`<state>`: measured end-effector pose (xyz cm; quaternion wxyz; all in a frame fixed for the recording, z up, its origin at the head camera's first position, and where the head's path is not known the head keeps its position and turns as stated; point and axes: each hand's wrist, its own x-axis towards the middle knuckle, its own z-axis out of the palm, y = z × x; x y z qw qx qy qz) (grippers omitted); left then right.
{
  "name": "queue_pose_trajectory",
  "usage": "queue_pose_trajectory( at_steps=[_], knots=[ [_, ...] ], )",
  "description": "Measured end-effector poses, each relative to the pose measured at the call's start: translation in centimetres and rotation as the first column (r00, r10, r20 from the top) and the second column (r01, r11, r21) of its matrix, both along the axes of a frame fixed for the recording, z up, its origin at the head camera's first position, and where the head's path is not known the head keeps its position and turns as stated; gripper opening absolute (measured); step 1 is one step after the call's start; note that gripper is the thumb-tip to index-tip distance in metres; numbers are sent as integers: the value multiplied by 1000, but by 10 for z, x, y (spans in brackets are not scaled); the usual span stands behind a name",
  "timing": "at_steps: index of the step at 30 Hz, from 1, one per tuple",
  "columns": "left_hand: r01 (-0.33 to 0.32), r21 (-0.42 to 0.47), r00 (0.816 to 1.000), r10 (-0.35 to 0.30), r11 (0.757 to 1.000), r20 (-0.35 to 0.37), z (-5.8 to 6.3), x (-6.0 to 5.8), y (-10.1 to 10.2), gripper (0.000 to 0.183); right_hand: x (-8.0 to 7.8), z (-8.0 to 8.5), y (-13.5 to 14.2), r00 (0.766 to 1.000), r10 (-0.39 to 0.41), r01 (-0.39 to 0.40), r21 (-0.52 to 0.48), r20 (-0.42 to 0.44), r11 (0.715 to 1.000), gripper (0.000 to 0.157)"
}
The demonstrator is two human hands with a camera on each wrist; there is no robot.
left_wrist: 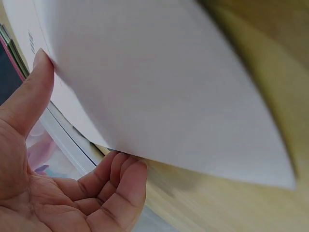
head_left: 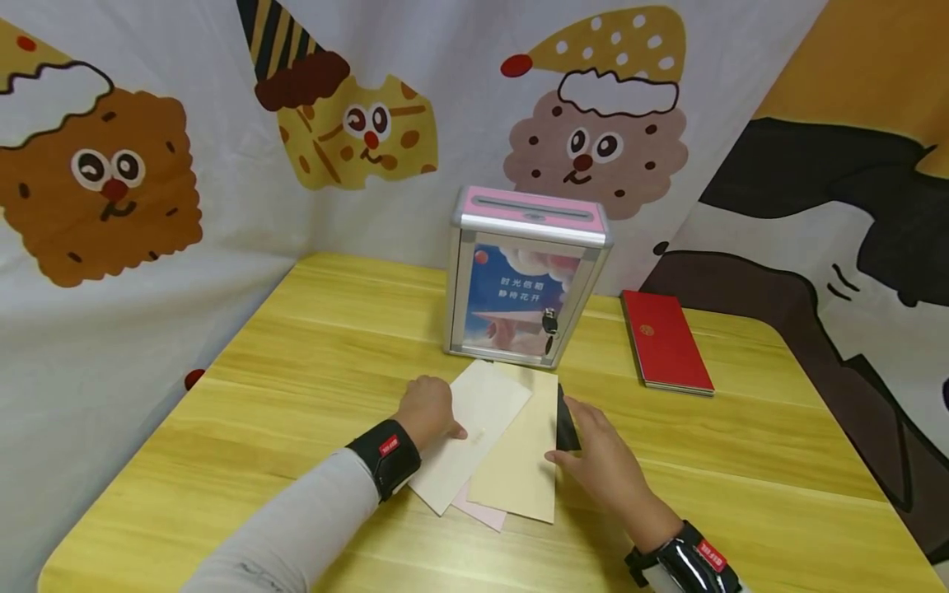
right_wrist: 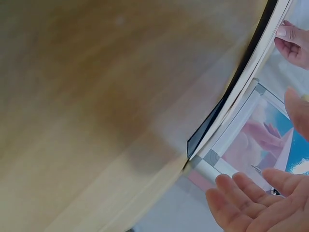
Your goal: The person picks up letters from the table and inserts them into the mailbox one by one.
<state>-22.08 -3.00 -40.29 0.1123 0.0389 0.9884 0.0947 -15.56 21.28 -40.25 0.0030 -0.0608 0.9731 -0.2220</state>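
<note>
Four papers overlap on the worktop (head_left: 296,395) before one box (head_left: 519,288) lettered "时光信箱 静待花开": one white paper (head_left: 493,408), one cream paper (head_left: 522,453), one pink paper (head_left: 480,510), one black paper (head_left: 567,424). The left hand (head_left: 430,412) pinches the white paper; the right hand (head_left: 606,465), fingers loosely extended, is beside the cream paper.

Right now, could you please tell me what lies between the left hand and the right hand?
In the head view, white paper overlaps cream paper there, with pink paper showing at the near end and black sheet beside the right hand.

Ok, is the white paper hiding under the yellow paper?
No, the white paper is over the yellow paper, covering part of its left side.
</note>
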Motion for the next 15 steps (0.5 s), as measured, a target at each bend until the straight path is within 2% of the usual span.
queue_pose_trajectory(
  at_steps=[6,9,15],
  knots=[
    [44,-97,999,-42,994,19,-3,-6,1,73,1,1,1,999,15,-16,-7,-48,1000,85],
    [40,-131,998,-34,991,47,-4,-8,1,79,2,1,0,999,13,-14,-7,-48,1000,85],
    [-25,-33,998,27,999,63,-4,-7,0,76,5,3,2,999,3,-3,-7,-37,1000,85]
  ],
)
